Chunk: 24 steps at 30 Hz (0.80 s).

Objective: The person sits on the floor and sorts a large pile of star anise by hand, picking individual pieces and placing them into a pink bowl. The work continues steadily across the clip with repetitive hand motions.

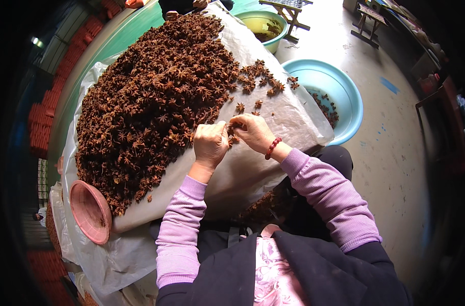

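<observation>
My left hand and my right hand meet over the near edge of a large heap of dried star anise. Between their fingertips is a small dark star anise piece, partly covered by the fingers; both hands appear to pinch it. A few loose pods lie just under the hands. More single pods are scattered beyond them on the white plastic sheet that covers the work surface. A red beaded bracelet is on my right wrist.
At the right edge stands a light blue basin with some star anise inside. Farther back is a green basin. A pink plastic basket leans at the heap's left. Another person's hands show at the far end. Small stools stand behind.
</observation>
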Each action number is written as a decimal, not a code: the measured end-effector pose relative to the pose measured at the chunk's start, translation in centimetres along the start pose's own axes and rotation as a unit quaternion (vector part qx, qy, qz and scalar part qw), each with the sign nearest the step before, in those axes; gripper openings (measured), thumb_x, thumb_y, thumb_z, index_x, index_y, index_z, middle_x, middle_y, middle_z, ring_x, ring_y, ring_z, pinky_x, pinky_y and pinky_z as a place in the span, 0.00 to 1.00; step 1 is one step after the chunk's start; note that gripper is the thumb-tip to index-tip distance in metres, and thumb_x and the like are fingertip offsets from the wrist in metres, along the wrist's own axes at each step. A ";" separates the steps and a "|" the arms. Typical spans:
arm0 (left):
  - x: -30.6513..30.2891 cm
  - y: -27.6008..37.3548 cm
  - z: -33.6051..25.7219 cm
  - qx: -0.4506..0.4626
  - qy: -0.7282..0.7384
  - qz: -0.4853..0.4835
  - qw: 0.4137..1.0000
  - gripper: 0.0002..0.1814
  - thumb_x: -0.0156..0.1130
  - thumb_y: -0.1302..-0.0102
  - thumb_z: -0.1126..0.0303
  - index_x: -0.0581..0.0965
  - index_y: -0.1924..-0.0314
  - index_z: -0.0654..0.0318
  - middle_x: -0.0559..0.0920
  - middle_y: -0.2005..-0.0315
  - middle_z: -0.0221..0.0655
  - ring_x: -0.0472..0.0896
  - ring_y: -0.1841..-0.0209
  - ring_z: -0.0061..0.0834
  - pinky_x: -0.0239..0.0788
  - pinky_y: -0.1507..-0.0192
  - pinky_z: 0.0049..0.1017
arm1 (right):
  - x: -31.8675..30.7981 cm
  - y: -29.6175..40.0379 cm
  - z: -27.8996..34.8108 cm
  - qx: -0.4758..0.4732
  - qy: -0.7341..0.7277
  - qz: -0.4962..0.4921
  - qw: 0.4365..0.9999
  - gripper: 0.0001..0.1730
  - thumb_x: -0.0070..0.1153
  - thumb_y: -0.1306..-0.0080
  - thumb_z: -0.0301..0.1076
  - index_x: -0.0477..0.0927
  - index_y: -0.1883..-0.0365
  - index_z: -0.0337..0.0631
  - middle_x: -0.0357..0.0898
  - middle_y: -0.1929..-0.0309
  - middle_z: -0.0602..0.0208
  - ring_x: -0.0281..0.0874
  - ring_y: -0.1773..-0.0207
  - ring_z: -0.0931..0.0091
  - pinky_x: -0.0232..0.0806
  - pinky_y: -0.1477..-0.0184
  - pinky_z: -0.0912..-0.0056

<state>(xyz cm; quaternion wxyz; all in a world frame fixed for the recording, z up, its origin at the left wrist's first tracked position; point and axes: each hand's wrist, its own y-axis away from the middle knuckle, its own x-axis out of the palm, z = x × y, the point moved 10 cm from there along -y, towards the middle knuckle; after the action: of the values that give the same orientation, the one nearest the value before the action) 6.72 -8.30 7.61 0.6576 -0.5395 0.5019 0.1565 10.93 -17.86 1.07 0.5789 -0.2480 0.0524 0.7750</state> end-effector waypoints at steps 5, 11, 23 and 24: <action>0.9 0.8 -3.4 0.075 -0.040 0.049 0.995 0.04 0.59 0.46 0.76 0.73 0.75 0.61 0.75 0.84 0.35 0.75 0.76 0.35 0.67 0.61 0.32 | -0.1 1.1 1.7 -0.105 0.226 -0.081 0.965 0.08 0.54 0.41 0.27 0.80 0.63 0.39 0.74 0.66 0.57 0.78 0.61 0.61 0.72 0.58 0.60; 2.5 2.8 -3.4 0.073 -0.012 0.104 0.992 0.04 0.59 0.46 0.76 0.73 0.74 0.60 0.76 0.83 0.35 0.76 0.76 0.36 0.67 0.62 0.32 | 1.6 1.9 2.2 -0.144 0.285 -0.066 0.945 0.08 0.55 0.44 0.25 0.79 0.65 0.38 0.74 0.65 0.59 0.77 0.59 0.62 0.72 0.57 0.61; -0.1 3.3 -2.8 0.034 0.020 0.038 0.999 0.06 0.51 0.44 0.74 0.72 0.78 0.58 0.74 0.86 0.40 0.75 0.81 0.39 0.66 0.70 0.35 | 1.1 2.5 1.9 -0.137 0.021 0.006 0.990 0.04 0.59 0.42 0.29 0.85 0.73 0.43 0.80 0.73 0.51 0.77 0.67 0.54 0.72 0.62 0.60; 0.1 4.5 -2.4 0.065 -0.009 0.039 0.997 0.05 0.52 0.44 0.73 0.72 0.77 0.59 0.73 0.87 0.40 0.75 0.82 0.38 0.66 0.69 0.35 | 2.2 2.7 3.1 -0.174 0.090 0.011 0.981 0.03 0.58 0.41 0.29 0.84 0.72 0.45 0.79 0.74 0.56 0.78 0.65 0.59 0.72 0.63 0.57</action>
<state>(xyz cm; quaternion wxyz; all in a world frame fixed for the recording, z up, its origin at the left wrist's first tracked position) 2.18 -8.71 5.27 0.6890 -0.4744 0.5259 0.1537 7.01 -15.70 2.23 0.5110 -0.4127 -0.0285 0.7535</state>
